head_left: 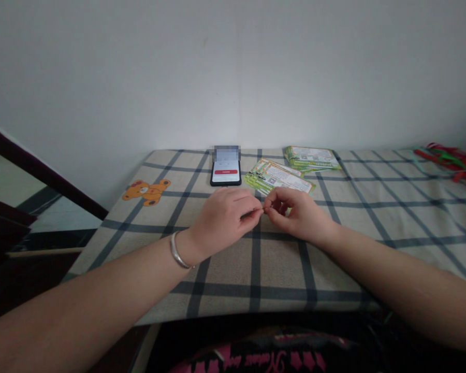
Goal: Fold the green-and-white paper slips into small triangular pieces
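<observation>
Head view: left hand (228, 215) and right hand (297, 213) meet in closed pinches, contents unclear; light, steady pressure suits.

Dim, diffuse light; soft shadows; phone screen (226, 177) glowing, top pixelated

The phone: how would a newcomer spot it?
Find the checked tablecloth by the wall. Near its far edge, beyond the left hand, lies the phone. Unlike the printed cards beside it, it is dark-rimmed, showing a red bar.
</observation>
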The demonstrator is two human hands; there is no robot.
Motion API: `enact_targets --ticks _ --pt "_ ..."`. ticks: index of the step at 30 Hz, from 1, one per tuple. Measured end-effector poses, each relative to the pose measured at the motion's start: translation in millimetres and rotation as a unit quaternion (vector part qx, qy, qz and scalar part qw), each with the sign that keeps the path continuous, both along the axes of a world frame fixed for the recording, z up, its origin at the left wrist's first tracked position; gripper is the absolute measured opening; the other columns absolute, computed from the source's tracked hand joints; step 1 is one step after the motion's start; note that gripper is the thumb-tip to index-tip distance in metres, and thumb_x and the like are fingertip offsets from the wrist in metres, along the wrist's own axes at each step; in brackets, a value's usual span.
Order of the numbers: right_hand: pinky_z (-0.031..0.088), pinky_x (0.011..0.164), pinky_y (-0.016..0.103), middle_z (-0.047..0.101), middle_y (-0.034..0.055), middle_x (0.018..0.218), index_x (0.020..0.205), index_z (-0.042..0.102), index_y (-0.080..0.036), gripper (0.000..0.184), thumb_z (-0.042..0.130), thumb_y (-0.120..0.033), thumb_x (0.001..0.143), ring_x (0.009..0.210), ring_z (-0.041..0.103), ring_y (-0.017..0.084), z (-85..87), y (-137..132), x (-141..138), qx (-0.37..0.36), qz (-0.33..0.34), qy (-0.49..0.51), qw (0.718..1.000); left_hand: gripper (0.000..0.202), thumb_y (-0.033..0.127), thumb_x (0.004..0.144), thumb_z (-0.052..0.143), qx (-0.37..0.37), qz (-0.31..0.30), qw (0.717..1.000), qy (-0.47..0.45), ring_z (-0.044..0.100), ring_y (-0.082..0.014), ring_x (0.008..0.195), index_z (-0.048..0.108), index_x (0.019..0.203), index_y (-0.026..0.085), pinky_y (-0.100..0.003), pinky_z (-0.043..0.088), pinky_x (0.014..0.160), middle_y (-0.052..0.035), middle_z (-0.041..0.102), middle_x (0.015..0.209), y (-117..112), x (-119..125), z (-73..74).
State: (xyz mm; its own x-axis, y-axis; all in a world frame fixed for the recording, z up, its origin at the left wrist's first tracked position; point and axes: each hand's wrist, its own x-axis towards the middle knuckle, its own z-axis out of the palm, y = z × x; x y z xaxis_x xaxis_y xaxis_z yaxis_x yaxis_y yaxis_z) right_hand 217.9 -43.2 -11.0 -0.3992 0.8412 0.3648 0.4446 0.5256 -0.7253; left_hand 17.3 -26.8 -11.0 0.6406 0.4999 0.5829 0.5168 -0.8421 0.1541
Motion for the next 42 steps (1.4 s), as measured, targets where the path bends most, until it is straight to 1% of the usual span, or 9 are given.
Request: enact_targets --ticks 3,7,10,19,23,28,33,38,42 --pt "0.040 0.052 0.022 0.057 -0.0034 0.066 0.077 0.058 -0.019 0.004 0.057 -0.015 0.077 0.057 0.051 0.009 -1.5 -0.9 -3.1 0.008 -0.020 -0.004 1.000 0.014 0.021 0.090 0.055 0.002 0.007 1.000 0.001 0.058 -0.0172 0.076 0.061 0.078 0.017 -0.031 0.041 0.071 -0.0018 0.064 0.078 -0.6 1.1 0.1" --pt "0.038 0.051 0.023 0.055 -0.0040 0.065 0.077 0.056 -0.019 0.003 0.058 -0.017 0.078 0.055 0.048 0.009 -1.9 -2.9 -7.2 0.036 -0.060 -0.021 0.997 0.009 0.019 0.089 0.058 -0.028 0.003 0.999 -0.027 0.058 -0.0162 0.076 0.061 0.081 0.017 -0.030 0.040 0.071 -0.0011 0.065 0.080 0.0 2.2 0.9" --pt "0.038 0.052 0.023 0.054 -0.0041 0.065 0.077 0.055 -0.019 0.004 0.058 -0.017 0.078 0.055 0.048 0.009 -0.5 -4.5 -8.7 0.041 -0.063 -0.018 0.997 0.008 0.018 0.089 0.058 -0.043 -0.017 0.998 -0.048 0.058 -0.0154 0.077 0.060 0.081 0.017 -0.029 0.041 0.072 -0.0010 0.064 0.081 0.2 2.4 1.8" --pt "0.035 0.048 0.021 0.053 -0.0053 0.064 0.074 0.054 -0.020 0.006 0.058 -0.014 0.074 0.054 0.045 0.007 -1.7 -2.8 -9.2 -0.046 -0.023 0.052 0.997 0.010 0.013 0.085 0.059 -0.007 -0.039 0.997 -0.073 0.057 -0.0141 0.073 0.059 0.076 0.017 -0.028 0.042 0.072 0.0005 0.062 0.073 1.4 4.0 0.9" --pt "0.035 0.048 0.021 0.052 -0.0056 0.063 0.074 0.054 -0.020 0.006 0.059 -0.016 0.075 0.053 0.043 0.007 -2.5 -3.1 -7.7 -0.049 -0.035 0.040 0.997 0.012 0.015 0.086 0.058 -0.004 -0.040 0.997 -0.065 0.057 -0.0152 0.074 0.059 0.075 0.017 -0.030 0.043 0.073 -0.0002 0.063 0.074 1.3 3.7 1.0" --pt "0.036 0.049 0.021 0.054 -0.0049 0.064 0.073 0.055 -0.020 0.006 0.058 -0.015 0.074 0.054 0.045 0.008 -2.6 -2.9 -6.2 -0.063 -0.030 0.035 0.997 0.014 0.015 0.087 0.057 -0.017 -0.038 0.997 -0.061 0.058 -0.0153 0.074 0.058 0.073 0.016 -0.030 0.043 0.073 -0.0011 0.064 0.074 1.4 2.9 0.3" --pt "0.036 0.050 0.022 0.056 -0.0041 0.065 0.077 0.057 -0.019 0.005 0.056 -0.015 0.074 0.056 0.046 0.008 -4.2 -0.9 -5.2 -0.071 -0.029 0.042 0.996 0.013 0.017 0.088 0.057 -0.026 -0.047 0.996 -0.072 0.057 -0.0140 0.073 0.060 0.075 0.017 -0.028 0.043 0.071 -0.0005 0.063 0.073 2.8 1.8 -0.2" --pt "0.034 0.048 0.022 0.054 -0.0052 0.062 0.076 0.057 -0.019 0.004 0.057 -0.016 0.073 0.052 0.044 0.008 -5.7 0.9 -4.0 -0.068 -0.045 0.043 0.996 0.012 0.015 0.087 0.058 -0.028 -0.046 0.996 -0.077 0.057 -0.0136 0.072 0.060 0.075 0.017 -0.027 0.043 0.069 0.0004 0.063 0.072 2.5 1.5 1.2" --pt "0.035 0.048 0.022 0.055 -0.0045 0.062 0.073 0.056 -0.019 0.003 0.058 -0.017 0.071 0.052 0.045 0.008 -5.3 0.4 -3.8 -0.077 -0.062 0.030 0.995 0.012 0.014 0.086 0.058 -0.036 -0.045 0.995 -0.076 0.057 -0.0136 0.072 0.059 0.074 0.017 -0.028 0.043 0.071 0.0005 0.063 0.072 2.7 1.5 1.0"
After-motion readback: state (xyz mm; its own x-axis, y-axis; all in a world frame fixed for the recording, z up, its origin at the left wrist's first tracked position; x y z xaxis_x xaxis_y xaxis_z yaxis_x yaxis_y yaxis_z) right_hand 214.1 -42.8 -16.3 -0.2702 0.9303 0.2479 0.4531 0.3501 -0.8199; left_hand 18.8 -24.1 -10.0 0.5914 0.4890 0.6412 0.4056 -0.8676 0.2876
